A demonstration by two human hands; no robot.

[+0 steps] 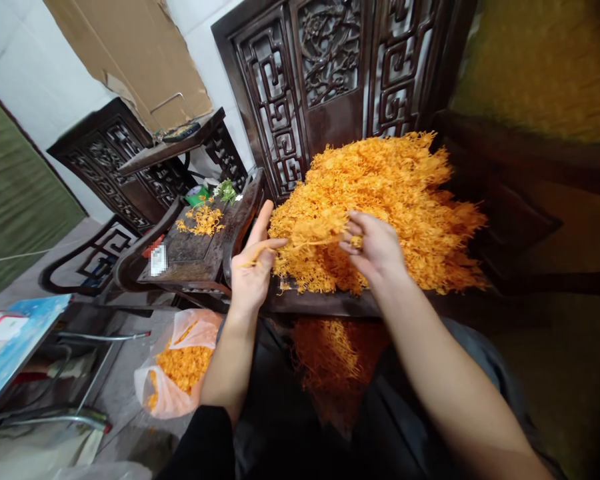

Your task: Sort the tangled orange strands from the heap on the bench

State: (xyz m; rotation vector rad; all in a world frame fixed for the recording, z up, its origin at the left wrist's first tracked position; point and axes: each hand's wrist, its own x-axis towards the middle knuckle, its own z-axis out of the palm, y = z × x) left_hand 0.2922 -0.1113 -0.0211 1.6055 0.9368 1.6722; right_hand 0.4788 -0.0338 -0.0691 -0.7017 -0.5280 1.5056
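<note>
A big heap of thin orange strands lies on a dark carved wooden seat in front of me. My left hand pinches a few orange strands between thumb and fingers at the heap's left edge. My right hand grips a small tuft drawn out from the heap's front. The two hands are a short span apart, with a strand stretched between them. More orange strands lie on my lap under the seat's edge.
A clear plastic bag holding orange strands sits on the floor at lower left. A dark side table to the left carries a small orange pile and a green item. Carved wooden backrests stand behind; metal tubes lie on the floor at left.
</note>
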